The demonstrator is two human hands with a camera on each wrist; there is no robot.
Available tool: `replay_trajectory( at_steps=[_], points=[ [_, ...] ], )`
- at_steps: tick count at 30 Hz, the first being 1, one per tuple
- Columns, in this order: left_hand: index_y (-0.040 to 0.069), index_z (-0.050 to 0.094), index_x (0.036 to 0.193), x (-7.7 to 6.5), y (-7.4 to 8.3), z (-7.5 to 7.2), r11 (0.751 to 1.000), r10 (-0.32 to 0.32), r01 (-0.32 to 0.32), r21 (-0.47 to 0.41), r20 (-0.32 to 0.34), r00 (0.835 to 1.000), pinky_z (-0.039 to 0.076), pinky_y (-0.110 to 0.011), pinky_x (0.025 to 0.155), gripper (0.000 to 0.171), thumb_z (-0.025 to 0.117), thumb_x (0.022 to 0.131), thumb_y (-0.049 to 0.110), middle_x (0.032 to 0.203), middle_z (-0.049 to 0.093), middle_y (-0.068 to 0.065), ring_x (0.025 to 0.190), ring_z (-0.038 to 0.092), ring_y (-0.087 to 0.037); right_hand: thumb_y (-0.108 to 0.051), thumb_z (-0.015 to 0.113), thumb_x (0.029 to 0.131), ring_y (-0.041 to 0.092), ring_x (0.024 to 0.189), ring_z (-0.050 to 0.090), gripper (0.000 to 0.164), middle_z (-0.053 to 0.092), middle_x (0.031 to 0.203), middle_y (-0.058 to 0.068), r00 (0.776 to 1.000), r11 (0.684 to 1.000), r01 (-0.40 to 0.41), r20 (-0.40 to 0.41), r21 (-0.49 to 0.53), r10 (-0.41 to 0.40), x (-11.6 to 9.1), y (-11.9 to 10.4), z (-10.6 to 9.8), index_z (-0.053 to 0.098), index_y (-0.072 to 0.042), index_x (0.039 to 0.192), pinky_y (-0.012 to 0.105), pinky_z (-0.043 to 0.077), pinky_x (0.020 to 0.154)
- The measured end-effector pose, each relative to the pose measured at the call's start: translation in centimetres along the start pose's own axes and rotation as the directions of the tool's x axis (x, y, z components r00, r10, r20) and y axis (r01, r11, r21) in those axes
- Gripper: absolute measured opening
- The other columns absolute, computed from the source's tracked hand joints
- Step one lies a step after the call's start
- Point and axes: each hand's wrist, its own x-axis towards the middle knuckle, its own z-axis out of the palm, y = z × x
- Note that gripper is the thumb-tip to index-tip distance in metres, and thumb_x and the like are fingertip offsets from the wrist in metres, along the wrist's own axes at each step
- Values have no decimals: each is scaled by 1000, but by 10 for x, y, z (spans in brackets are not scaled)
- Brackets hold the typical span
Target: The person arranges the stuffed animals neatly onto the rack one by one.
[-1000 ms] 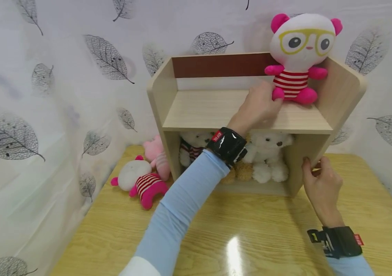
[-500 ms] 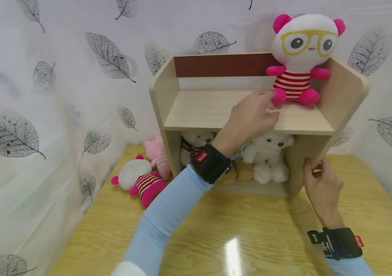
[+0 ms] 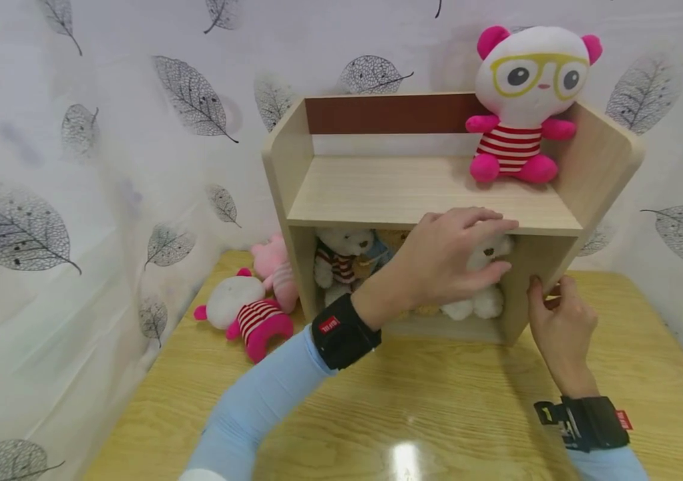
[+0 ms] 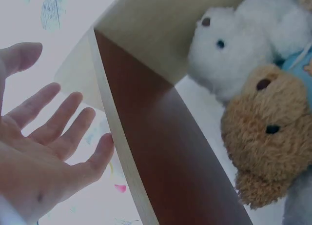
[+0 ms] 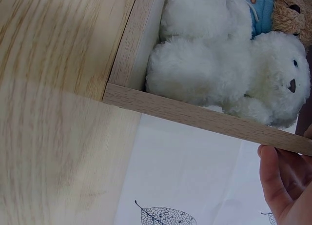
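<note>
A small two-tier wooden shelf (image 3: 371,190) stands on the table. My left hand (image 3: 437,264) is in front of its lower compartment, fingers spread and holding nothing; the left wrist view shows the same hand (image 4: 58,147) beside the shelf board's edge. At the right side panel, my right hand (image 3: 563,331) grips the front edge, thumb on one face and fingers on the other. A pink-and-white plush panda (image 3: 515,100) with yellow glasses sits upright at the upper tier's right end. Below sit a white plush bear (image 5: 195,64), a brown plush bear (image 4: 273,132) and a striped-shirt bear (image 3: 341,257).
Left of the shelf, a second plush panda (image 3: 236,304) in red stripes lies on the wood-grain table (image 3: 437,401). A light pink plush toy (image 3: 281,280) leans by the shelf's left side. Behind hangs a leaf-print cloth (image 3: 137,133).
My left hand has left the seated panda's foot, moving down and toward me with its fingers spreading. The right hand keeps its grip on the side panel.
</note>
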Motion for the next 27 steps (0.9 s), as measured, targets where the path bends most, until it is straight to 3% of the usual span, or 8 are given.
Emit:
replay_trajectory(
  at_steps=[4, 6, 8, 13, 20, 25, 27],
  points=[
    [26, 55, 132, -20, 9, 12, 996, 91, -89, 29, -64, 994, 43, -31, 99, 48, 56, 88, 46, 131, 57, 5, 125, 51, -9, -19, 63, 85, 10, 48, 55, 26, 67, 70, 22, 1000, 1000, 13, 12, -6, -13, -1, 0, 0, 60, 6, 90, 7, 31, 49],
    [26, 55, 132, -29, 12, 19, 991, 124, -120, 52, -81, 989, 44, -32, 99, 47, 56, 89, 46, 132, 57, 4, 125, 51, -11, -18, 63, 85, 28, 49, 59, 25, 67, 70, 23, 1000, 1000, 12, 13, -3, -12, -2, -1, 0, 60, 6, 90, 7, 31, 50],
    [26, 55, 132, -36, 14, 24, 988, 142, -136, 77, -72, 987, 44, -33, 99, 47, 55, 89, 46, 132, 57, 3, 126, 50, -13, -17, 63, 85, 36, 52, 60, 25, 67, 71, 24, 1000, 1000, 11, 14, 3, -11, -3, -1, 0, 59, 7, 90, 8, 31, 50],
    [27, 55, 132, -53, 15, 36, 983, 145, -140, 119, -36, 989, 45, -35, 98, 47, 55, 89, 47, 131, 58, 3, 126, 50, -14, -19, 62, 85, 37, 53, 60, 26, 67, 71, 23, 1000, 1000, 2, 12, -10, -2, -2, 0, 2, 59, 6, 90, 10, 32, 50],
    [28, 58, 128, -78, 11, 52, 992, 114, -111, 62, -40, 993, 47, -37, 94, 44, 57, 88, 46, 129, 59, 2, 121, 54, -14, -18, 63, 84, 34, 51, 59, 25, 67, 70, 23, 1000, 1000, 18, -6, 9, -18, -1, 0, 3, 61, 6, 90, 9, 31, 48],
    [29, 52, 134, -95, 6, 60, 995, 73, -75, 71, 29, 997, 45, -38, 97, 48, 55, 89, 47, 134, 55, 2, 124, 51, -16, -16, 64, 84, 35, 50, 58, 24, 66, 69, 23, 999, 999, 41, -10, 18, -41, 0, -1, 1, 61, 6, 91, 6, 29, 48],
    [30, 50, 135, -102, 3, 63, 996, 53, -57, 69, 49, 997, 45, -39, 97, 48, 54, 90, 48, 135, 54, 2, 124, 51, -17, -16, 64, 84, 27, 48, 57, 23, 67, 69, 22, 999, 999, 42, -11, 11, -42, 0, 0, 1, 61, 6, 91, 5, 29, 48]
  ],
)
